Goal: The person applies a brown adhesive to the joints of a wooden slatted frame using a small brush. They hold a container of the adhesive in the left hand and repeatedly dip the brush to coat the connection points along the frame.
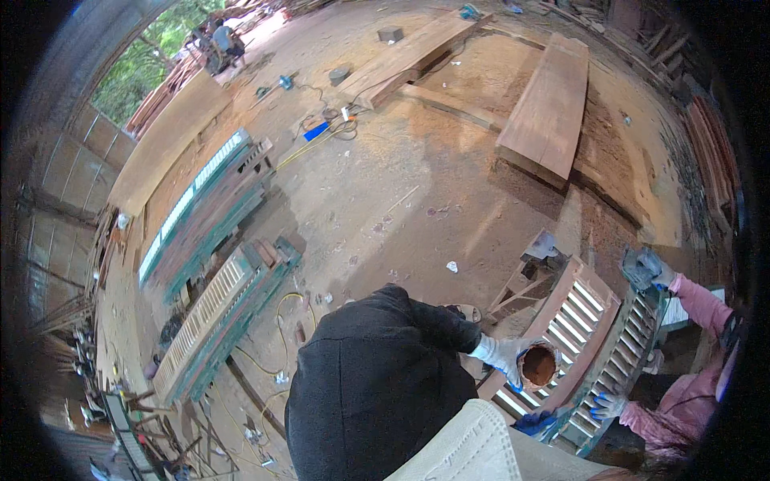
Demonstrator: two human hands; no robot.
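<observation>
Gloved left hand (499, 357) curled firmly round a cup (540, 345), brown inside, above slatted wooden panel (600, 327). Right hand (535, 422) mostly hidden near panel's lower end; can't tell its grip. Pink-sleeved co-worker (678, 405) alongside.

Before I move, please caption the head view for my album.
A white-gloved hand holds a round, brown-centred object over a slatted reddish wooden panel.

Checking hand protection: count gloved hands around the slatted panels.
3 clear: left hand holding a round object; co-worker's upper hand on a tool, lower hand on a slatted panel. A partly hidden blue patch may be another.
</observation>
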